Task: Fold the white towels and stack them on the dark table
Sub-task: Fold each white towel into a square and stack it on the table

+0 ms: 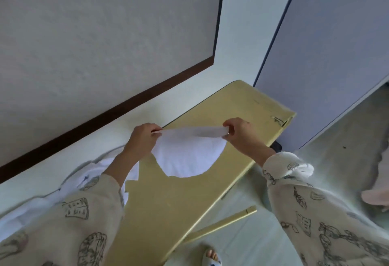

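While both hands hold it up over the desk [160, 213], a white towel [187, 156] hangs between them, its upper edge stretched nearly straight from one grip to the other and the rest drooping in a rounded belly toward the desk top. The left hand [143, 139] pinches one upper corner between thumb and curled fingers, and the right hand [240, 135] pinches the opposite corner the same way. Whether the lowest part of the towel touches the desk cannot be told. The desk looks yellowish in this light and runs from the person's body toward a pale partition panel [328, 55]; a chipped spot shows near its far corner. A heap of white cloth [63, 190] lies to the left of the desk, beside and partly beneath the left patterned sleeve [88, 213]. The right sleeve [311, 206] bears the same line-drawn print. Below the desk edge a thin yellow leg [227, 223] angles across the pale floor, near a foot in a sandal [211, 257].
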`<action>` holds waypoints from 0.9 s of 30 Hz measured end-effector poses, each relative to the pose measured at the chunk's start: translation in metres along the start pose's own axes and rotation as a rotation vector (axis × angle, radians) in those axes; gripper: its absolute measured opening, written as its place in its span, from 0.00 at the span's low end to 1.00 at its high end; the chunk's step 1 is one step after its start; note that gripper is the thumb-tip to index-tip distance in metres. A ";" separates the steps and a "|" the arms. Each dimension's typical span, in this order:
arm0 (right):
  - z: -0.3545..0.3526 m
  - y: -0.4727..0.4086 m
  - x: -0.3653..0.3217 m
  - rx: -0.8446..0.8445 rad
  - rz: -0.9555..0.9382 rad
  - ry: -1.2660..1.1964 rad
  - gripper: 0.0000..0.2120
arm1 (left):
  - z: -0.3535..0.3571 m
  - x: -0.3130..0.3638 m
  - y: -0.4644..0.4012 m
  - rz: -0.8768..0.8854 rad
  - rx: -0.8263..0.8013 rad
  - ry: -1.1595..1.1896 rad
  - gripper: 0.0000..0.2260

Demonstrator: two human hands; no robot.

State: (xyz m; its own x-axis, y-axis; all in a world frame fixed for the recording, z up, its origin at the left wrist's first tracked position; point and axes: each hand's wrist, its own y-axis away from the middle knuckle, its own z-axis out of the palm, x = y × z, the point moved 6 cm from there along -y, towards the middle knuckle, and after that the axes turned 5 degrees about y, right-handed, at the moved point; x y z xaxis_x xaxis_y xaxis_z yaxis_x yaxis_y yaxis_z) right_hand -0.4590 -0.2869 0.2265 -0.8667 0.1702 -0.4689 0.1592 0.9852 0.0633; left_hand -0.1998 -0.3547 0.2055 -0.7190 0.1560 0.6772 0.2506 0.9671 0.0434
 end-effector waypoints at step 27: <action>0.076 -0.035 0.159 -0.184 0.319 -0.093 0.11 | 0.151 -0.016 -0.093 0.038 -0.547 -0.157 0.09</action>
State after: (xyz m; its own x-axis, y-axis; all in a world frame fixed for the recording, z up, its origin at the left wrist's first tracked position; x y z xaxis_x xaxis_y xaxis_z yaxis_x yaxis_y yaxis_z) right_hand -0.5663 -0.2959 0.0826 -0.7391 0.4750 -0.4777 0.3195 0.8714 0.3723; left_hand -0.3102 -0.4171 0.0797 -0.7802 0.2575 0.5701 0.5476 0.7216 0.4235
